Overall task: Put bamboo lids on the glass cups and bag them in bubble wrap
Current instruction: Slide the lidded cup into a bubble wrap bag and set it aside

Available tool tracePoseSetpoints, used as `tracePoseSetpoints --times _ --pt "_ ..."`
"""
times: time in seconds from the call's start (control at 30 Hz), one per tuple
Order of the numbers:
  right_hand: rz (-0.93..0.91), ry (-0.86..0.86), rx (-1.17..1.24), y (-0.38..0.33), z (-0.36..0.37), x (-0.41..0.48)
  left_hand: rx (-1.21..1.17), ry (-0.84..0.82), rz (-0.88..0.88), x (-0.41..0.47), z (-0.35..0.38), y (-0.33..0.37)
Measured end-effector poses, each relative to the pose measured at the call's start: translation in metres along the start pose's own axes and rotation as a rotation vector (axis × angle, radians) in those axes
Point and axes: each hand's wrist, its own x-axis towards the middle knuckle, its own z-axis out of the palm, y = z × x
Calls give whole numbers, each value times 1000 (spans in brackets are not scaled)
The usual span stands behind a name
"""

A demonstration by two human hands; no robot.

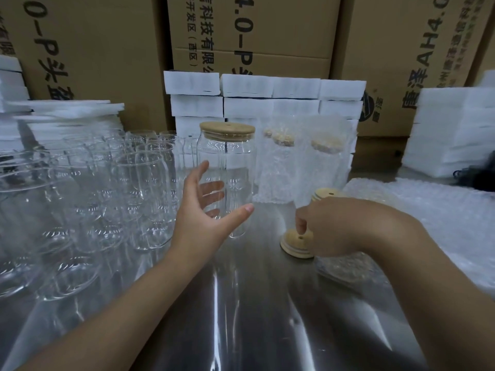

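Bare steel table (241, 317) is seen across the lower middle, between the two forearms. It's hemmed in by bare cups (128, 188) packed along the left and bubble wrap (434, 210) heaped at the right. The top is walled off by foam blocks (267, 87) and cartons (257, 30). Sideways print on the cartons can be read: "4.0-P", "AH4.0", plus Chinese incl. 科技有限.

The capped cup (227, 162) is stood upright at centre, long axis vertical, bamboo end up. The left hand (205, 210) is spread wide around its lower half, fingers seen through the glass; contact can't be told. The right hand (345, 226), just to the right, is curled onto a lid (293, 245) laid flat on the table. Bagged cups (294, 162) are stood behind.
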Motion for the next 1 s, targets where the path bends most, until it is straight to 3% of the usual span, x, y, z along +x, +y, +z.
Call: tracePoseSetpoints --times 0.17,0.33,0.43,0.5,0.57,0.83,0.9,1.0 --pt "53 96 31 -8 -2 -1 -1 12 8 1 0 -2" --pt "87 674 19 -17 -9 -11 -2 47 23 4 -1 -6" --pt "-202 862 135 -34 -9 -14 -17 106 40 4 -1 -6" --pt "-422 795 286 -48 -3 -6 -22 154 52 5 0 -7" --pt "-502 673 477 -56 9 11 -9 210 64 6 -2 -8" --pt "-354 369 1026 -40 34 70 7 277 31 9 -5 -8" --pt "-323 402 971 -37 41 69 19 250 32 7 -4 -7" --pt "-238 507 571 -32 44 63 15 225 26 6 -3 -5"
